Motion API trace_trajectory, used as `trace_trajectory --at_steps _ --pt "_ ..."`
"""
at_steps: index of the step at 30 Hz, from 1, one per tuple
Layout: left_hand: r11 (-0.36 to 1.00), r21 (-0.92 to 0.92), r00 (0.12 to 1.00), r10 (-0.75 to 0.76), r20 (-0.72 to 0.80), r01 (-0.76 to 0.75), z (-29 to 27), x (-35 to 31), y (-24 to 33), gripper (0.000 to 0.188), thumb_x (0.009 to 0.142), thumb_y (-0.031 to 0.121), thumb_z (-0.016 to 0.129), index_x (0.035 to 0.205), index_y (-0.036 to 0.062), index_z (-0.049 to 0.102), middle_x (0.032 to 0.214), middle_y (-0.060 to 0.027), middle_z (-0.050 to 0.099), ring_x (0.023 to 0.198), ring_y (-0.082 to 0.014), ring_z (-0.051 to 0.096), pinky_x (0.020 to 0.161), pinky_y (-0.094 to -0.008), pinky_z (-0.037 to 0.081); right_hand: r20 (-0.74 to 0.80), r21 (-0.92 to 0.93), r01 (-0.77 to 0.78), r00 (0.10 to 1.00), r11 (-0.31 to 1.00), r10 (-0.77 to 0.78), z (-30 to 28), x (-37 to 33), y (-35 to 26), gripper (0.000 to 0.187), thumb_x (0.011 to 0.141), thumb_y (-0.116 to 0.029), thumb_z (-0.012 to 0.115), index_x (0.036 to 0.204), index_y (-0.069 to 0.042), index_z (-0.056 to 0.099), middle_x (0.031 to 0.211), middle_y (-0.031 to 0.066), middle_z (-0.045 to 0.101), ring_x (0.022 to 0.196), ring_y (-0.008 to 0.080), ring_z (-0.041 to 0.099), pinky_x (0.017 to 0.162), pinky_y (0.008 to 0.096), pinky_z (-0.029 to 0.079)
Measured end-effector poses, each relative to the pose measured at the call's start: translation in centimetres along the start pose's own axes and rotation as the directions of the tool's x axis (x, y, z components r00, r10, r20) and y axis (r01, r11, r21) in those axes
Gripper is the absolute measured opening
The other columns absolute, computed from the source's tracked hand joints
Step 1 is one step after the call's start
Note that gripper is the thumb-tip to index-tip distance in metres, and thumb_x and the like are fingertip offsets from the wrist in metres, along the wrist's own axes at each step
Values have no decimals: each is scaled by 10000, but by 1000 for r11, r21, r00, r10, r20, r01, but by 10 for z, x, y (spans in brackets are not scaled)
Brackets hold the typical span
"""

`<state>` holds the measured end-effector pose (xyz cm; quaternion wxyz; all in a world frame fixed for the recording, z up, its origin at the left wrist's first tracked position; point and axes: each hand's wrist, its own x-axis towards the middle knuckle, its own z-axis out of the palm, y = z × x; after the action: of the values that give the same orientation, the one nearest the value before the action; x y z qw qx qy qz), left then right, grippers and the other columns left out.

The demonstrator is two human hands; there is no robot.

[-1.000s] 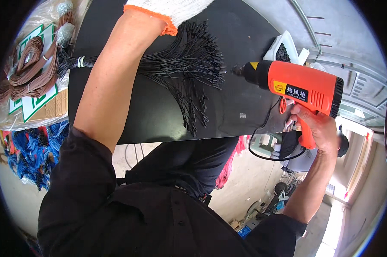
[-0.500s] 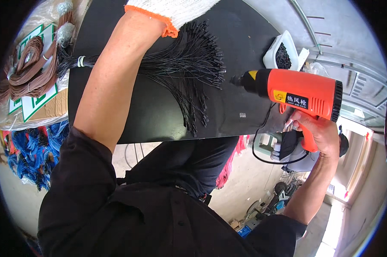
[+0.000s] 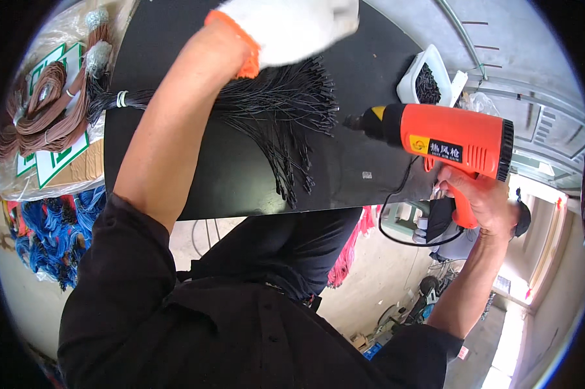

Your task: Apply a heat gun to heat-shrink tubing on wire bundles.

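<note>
Reading the view as a clock face, I have brown cable bundles (image 3: pixel 66 131) at ten o'clock, lying on clear plastic film and cardboard beside the black bench (image 3: pixel 234 175), with blue cable bundles (image 3: pixel 53 227) below them between eight and nine. A white tub (image 3: pixel 409 85) of small black pieces (image 3: pixel 428 84) sits at two o'clock, just beyond the red heat gun (image 3: pixel 454 139), and pink strands (image 3: pixel 352 249) hang past the bench's near edge toward half past four. The gun's black cord (image 3: pixel 428 246) loops down below it at four. The black cables (image 3: pixel 286 107) lie on the bench toward twelve, their ends fanned out toward three and a white band (image 3: pixel 121 98) around them at ten. My left forearm crosses over them, and my gloved left grip (image 3: pixel 286 29) covers part of their upper side. That grip is at twelve, cut by the top edge; I cannot tell whether it is closed or what it holds. My bare right grip (image 3: pixel 487 194), at three o'clock, is wrapped around the gun's handle, forearm rising from five, and keeps the barrel roughly level, its nozzle pointing to nine, near the cable ends but apart from them.
</note>
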<state>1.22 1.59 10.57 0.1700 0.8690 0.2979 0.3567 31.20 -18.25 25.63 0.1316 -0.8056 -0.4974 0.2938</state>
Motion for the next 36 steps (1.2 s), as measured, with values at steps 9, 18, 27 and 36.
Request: trace_trajectory --at_steps 9,18,27,36 --pt "997 32 511 5 859 -65 98 -1 27 299 908 132 554 1093 26 765 1034 -219 766 954 -428 734 863 -480 580 -65 51 34 997 998 -31 -1 -14 28 314 935 -177 866 1181 -25 742 960 62 772 806 156 736 703 288 588" --pt "999 47 605 -27 796 -17 108 -1 5 345 940 126 538 1214 62 739 1053 -136 785 846 -256 772 790 -411 596 -96 132 34 995 991 -21 6 -20 34 335 932 -184 869 1193 -23 734 968 61 769 810 153 728 704 289 580" --pt "916 -151 686 -161 709 371 64 1 5 322 985 166 535 1216 52 727 1001 -121 786 790 -219 735 768 -378 595 -84 118 59 995 991 -49 9 -13 34 349 910 -163 885 1188 -20 730 963 65 766 810 156 723 706 295 579" --pt "938 -243 969 -247 28 246 27 3 -11 302 1035 236 531 1104 18 728 989 -187 764 951 -364 744 879 -418 582 -54 -43 77 995 996 -79 13 -8 45 336 912 -131 876 1188 -15 725 982 65 770 823 162 725 716 299 582"
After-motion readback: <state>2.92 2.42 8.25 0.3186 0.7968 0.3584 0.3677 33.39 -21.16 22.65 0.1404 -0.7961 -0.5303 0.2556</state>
